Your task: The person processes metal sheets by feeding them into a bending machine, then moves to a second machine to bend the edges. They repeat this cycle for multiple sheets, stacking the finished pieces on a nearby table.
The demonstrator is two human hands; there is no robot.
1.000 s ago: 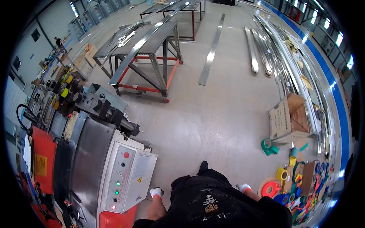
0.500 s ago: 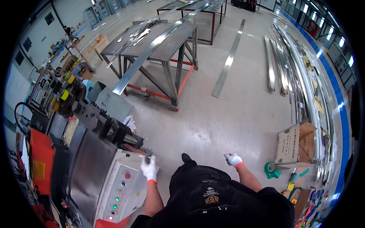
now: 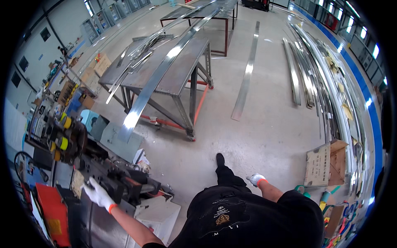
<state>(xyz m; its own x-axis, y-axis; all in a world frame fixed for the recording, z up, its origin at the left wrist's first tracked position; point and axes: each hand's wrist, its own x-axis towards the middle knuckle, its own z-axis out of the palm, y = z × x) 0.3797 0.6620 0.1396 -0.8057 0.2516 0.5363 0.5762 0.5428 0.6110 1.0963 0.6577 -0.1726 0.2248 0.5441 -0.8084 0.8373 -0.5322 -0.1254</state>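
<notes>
My left hand [image 3: 98, 194], in a white glove with an orange cuff, reaches out over the dark metal top of a machine [image 3: 93, 217]. Its fingers are stretched out, and I see nothing in them. Whether they touch the machine is hard to tell. Just beyond them are the machine's dark blocks and bolts [image 3: 109, 180]. My right hand [image 3: 257, 179], gloved the same way, hangs at my right side over the floor. Its fingers are loosely apart and hold nothing.
A steel table [image 3: 165, 74] ahead bears long metal strips [image 3: 159, 74], one overhanging its near edge. Another strip [image 3: 247, 78] lies on the floor. On the right are piled metal profiles [image 3: 308, 74], a wooden box [image 3: 324, 165] and green tape [image 3: 300, 190].
My left hand has swung left and forward, from beside the control panel to over the machine top. I have stepped forward, one leg ahead. My right hand stays at my side.
</notes>
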